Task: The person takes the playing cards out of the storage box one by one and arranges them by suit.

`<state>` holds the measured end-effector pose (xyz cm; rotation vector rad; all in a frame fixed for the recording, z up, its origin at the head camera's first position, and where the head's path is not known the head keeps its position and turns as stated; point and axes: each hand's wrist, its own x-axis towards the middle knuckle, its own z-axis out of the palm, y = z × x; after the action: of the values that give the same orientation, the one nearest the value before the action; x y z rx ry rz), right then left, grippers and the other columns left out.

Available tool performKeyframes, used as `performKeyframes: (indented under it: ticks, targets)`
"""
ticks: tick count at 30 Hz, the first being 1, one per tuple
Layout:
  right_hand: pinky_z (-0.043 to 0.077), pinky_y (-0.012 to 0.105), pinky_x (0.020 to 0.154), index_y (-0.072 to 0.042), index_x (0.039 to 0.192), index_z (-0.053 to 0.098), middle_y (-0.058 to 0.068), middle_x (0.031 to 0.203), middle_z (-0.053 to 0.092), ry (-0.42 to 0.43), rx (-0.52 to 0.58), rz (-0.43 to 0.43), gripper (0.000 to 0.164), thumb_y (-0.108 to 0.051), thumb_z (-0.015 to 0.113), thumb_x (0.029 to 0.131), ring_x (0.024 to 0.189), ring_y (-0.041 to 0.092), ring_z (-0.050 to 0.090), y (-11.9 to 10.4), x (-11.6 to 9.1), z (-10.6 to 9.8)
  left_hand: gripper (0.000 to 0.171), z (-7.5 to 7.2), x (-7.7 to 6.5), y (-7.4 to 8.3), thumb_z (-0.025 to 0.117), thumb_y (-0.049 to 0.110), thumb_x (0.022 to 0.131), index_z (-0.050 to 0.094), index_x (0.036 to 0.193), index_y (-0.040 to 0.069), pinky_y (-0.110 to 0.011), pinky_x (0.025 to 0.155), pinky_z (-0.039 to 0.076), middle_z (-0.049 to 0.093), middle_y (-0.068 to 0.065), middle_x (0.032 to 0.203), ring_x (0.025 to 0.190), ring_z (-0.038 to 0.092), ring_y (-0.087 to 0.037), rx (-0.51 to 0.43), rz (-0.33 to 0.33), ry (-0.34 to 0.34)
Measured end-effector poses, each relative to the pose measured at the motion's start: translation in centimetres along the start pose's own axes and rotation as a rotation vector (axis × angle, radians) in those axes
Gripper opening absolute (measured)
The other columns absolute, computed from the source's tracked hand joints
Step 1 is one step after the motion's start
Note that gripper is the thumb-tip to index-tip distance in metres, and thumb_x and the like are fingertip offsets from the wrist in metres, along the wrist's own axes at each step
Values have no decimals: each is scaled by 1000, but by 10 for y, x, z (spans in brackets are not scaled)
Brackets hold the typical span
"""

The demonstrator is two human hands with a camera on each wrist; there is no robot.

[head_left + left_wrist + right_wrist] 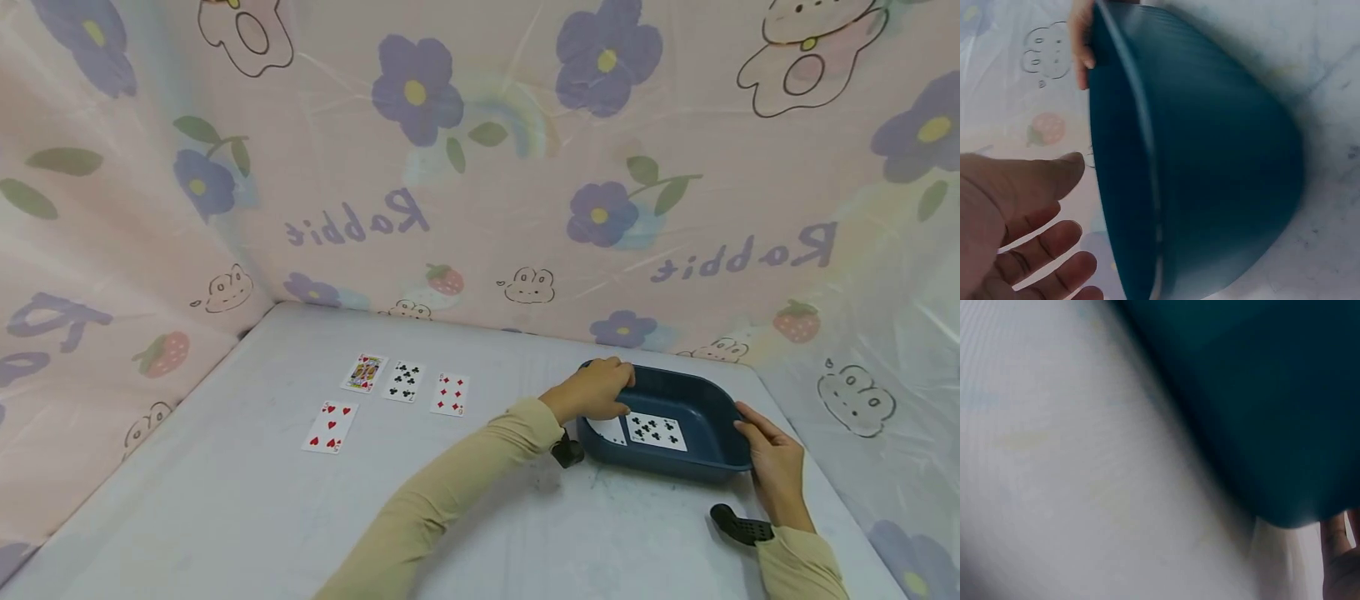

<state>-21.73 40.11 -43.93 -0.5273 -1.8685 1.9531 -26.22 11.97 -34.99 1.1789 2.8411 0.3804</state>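
Observation:
A dark blue basin (675,468) stands on the table's right side. My right hand (776,458) grips its right end, thumb over the rim and fingers on the outer wall. Over the left end is my left hand (597,390); in the left wrist view its fingers (1054,244) are spread and loosely bent beside the rim, with nothing between them. Inside lie a clubs playing card (656,431), face up, and a second card (609,430) partly hidden by the left hand and wall. The right wrist view shows the basin's outer wall (1260,412) close up.
Left of the basin, several playing cards lie face up on the white table (247,500): a king (364,372), a clubs card (404,381), a diamonds card (450,394) and, nearer, a hearts card (330,427). A patterned curtain (480,192) encloses the table's back and sides.

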Motion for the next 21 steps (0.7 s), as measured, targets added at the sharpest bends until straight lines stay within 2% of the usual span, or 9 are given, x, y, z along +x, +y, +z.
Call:
performKeyframes:
  ticks: [5, 10, 14, 21]
  targets:
    - [33, 15, 98, -13, 130, 63, -13, 128, 59, -5, -2, -9, 36, -8, 63, 94, 132, 5, 39, 0, 0, 0, 42, 10, 7, 7, 68, 38, 91, 55, 127, 21, -25, 83, 43, 50, 5, 120, 107, 49, -12, 128, -54, -47]
    - [35, 14, 97, -13, 128, 64, -15, 124, 61, -4, 0, -20, 36, -7, 64, 93, 131, 4, 40, -1, 0, 0, 56, 18, 10, 12, 74, 41, 85, 51, 132, 22, -25, 83, 43, 48, 5, 123, 107, 47, -12, 223, -70, -113]
    - [34, 14, 98, -12, 129, 63, -14, 126, 60, -4, 0, -20, 36, -7, 64, 93, 132, 5, 39, -2, 0, 0, 63, 21, 9, 15, 77, 41, 80, 50, 134, 23, -24, 84, 43, 48, 6, 126, 108, 46, -12, 256, -72, -132]
    - [29, 15, 102, -9, 131, 60, -10, 132, 57, 0, -10, -26, 37, -7, 62, 94, 133, 5, 37, -2, 0, 1, 58, 27, 9, 14, 78, 38, 79, 54, 130, 23, -25, 88, 42, 50, 5, 124, 109, 45, -12, 285, -68, -115]
